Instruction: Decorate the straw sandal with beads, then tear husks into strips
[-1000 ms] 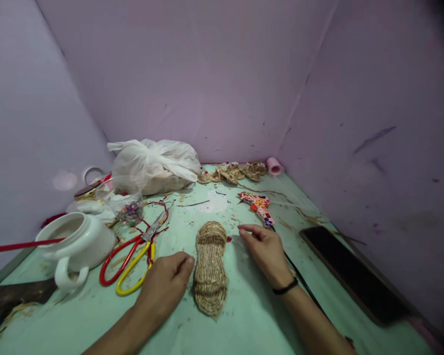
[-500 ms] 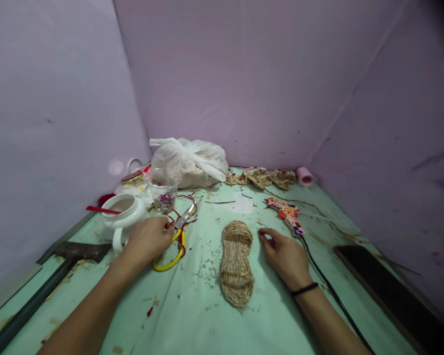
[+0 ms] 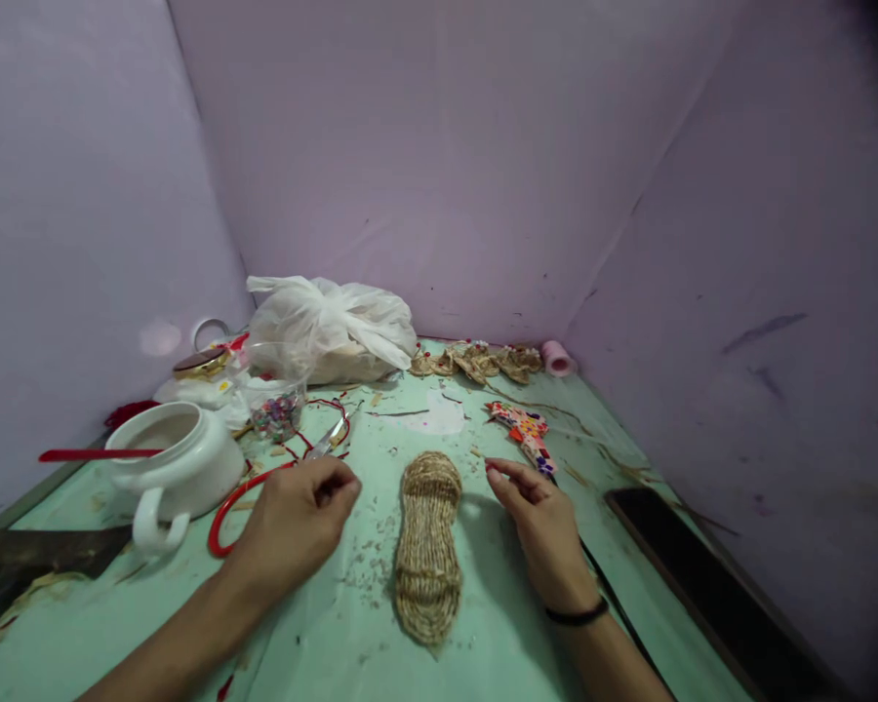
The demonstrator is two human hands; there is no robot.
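A small sole-shaped piece of woven tan fibre [image 3: 429,551], with a raised band across each end, lies upright in view on the green tabletop between my hands. To its left, my left hand [image 3: 299,517] is closed, fingers curled in; what it holds, if anything, is hidden. Behind that hand lie scissors [image 3: 327,441], a red handle loop showing, with red cord around the blades. My right hand [image 3: 538,517] hovers right of the woven piece, thumb and forefinger pinched together. A tiny reddish spot shows at those fingertips, too small to name.
At left stand a white pot [image 3: 212,463] with a red stick across it, a clear cup of beads [image 3: 278,417] and a hammer-like tool [image 3: 51,551]. A tied plastic bag [image 3: 329,331], woven pieces [image 3: 483,361], a patterned glue gun [image 3: 523,432] and a phone-like dark slab [image 3: 688,575] surround the work area.
My left hand has moved off the scissors towards the woven piece. The scissors' red loop shows where the yellow one did. The whole view has shifted, with things sitting farther left.
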